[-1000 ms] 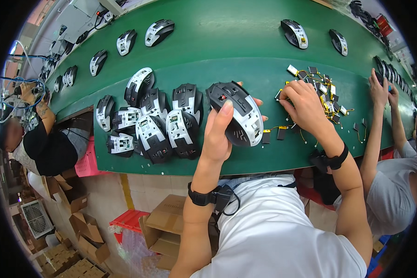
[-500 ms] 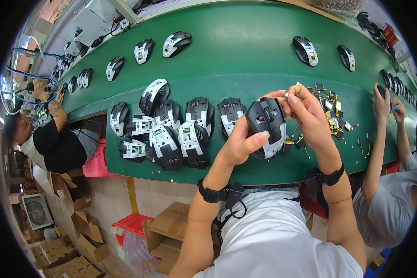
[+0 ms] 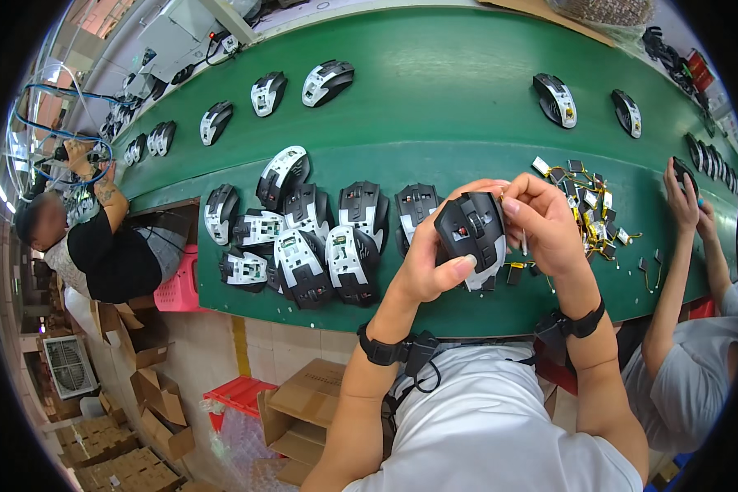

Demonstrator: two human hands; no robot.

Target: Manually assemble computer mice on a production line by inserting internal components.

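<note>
My left hand [image 3: 425, 261] is wrapped round a black and silver computer mouse [image 3: 477, 238], thumb on its near side. A small opening in the mouse's dark top shows a red part. My right hand [image 3: 551, 228] pinches at the mouse's right edge; a thin wire end shows at its fingertips, and the pale edge of a small wired battery [image 3: 524, 240] shows below the fingers, mostly hidden. Right of this hand lies a loose pile of small wired batteries [image 3: 589, 199]. Another mouse [image 3: 416, 205] rests on the bench just left of my left hand.
Several part-open mice [image 3: 353, 254] crowd the green bench [image 3: 435, 321] on the left. More mice [image 3: 328, 82] sit along the raised far strip. A co-worker's hands [image 3: 685, 201] hold a mouse at right; another person [image 3: 111, 238] works at far left. Cardboard boxes [image 3: 307, 394] stand on the floor.
My right hand has lowered slightly, bringing its fingertips to the mouse's edge; the small white connector seen in them before is hidden now. The whole view has shifted a little.
</note>
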